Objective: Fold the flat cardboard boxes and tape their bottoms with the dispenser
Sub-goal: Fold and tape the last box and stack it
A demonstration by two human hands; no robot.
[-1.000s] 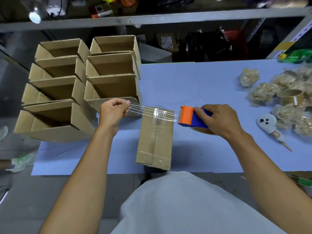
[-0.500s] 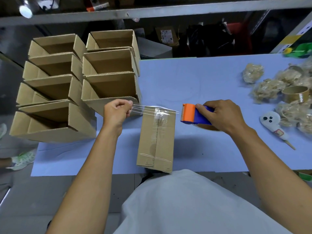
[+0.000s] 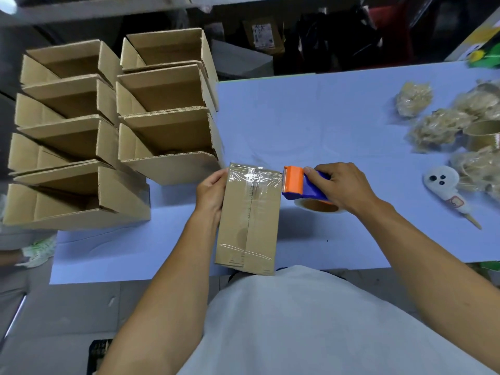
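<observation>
A folded cardboard box (image 3: 249, 220) stands bottom-up at the table's near edge, with a strip of clear tape across its near end and fresh tape (image 3: 254, 177) across its far end. My left hand (image 3: 212, 194) presses against the box's left side at the far end, fingers laid over the tape end. My right hand (image 3: 342, 186) grips the blue and orange tape dispenser (image 3: 300, 185), whose orange head touches the box's right top edge. The tape roll (image 3: 318, 206) shows under it.
Several folded open boxes (image 3: 113, 125) are stacked in two columns at the left. A blue sheet (image 3: 311, 117) covers the table. At the right lie crumpled tape wads (image 3: 430, 128), an empty tape core (image 3: 481, 133) and a white tool (image 3: 446, 190).
The tape stretched in the air has come down onto the box's far end. My left hand moved right and down to the box's side; the dispenser moved left against the box edge.
</observation>
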